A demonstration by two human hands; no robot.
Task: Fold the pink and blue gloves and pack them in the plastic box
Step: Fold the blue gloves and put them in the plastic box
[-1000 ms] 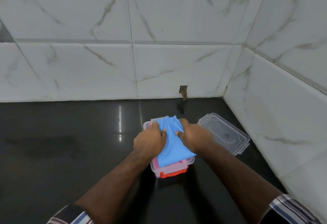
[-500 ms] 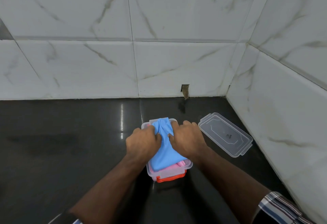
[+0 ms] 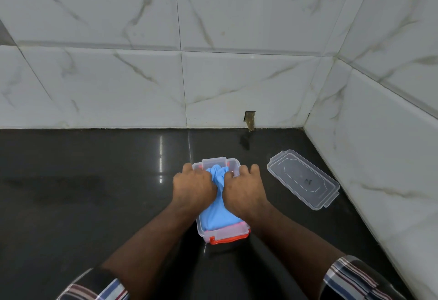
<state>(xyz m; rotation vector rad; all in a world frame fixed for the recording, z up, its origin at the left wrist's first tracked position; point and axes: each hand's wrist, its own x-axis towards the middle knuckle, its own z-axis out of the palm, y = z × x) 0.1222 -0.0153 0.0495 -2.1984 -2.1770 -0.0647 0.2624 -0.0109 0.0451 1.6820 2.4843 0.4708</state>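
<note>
Change: both hands have moved toward the far end of the box since the earlier frame, and the blue glove now sits lower inside it; the pink edge seen before is covered.
Left hand (image 3: 193,187): knuckles up, fingers curled down onto the blue glove (image 3: 216,214), grasping and pushing it into the box.
Right hand (image 3: 244,189): same pose just beside the left one, fingers curled on the glove, two fingertips reaching the far right rim.
Plastic box (image 3: 224,234): clear, with a red-orange base, standing on the dark tabletop (image 3: 83,193) between the two forearms; the blue glove fills it.
Pink glove: I cannot tell, it is hidden under the blue one.
Lid (image 3: 303,180): clear, lying flat on the tabletop right of the box, apart from it, near the tiled wall (image 3: 379,145).
Sleeves: striped, at the bottom corners.
</note>
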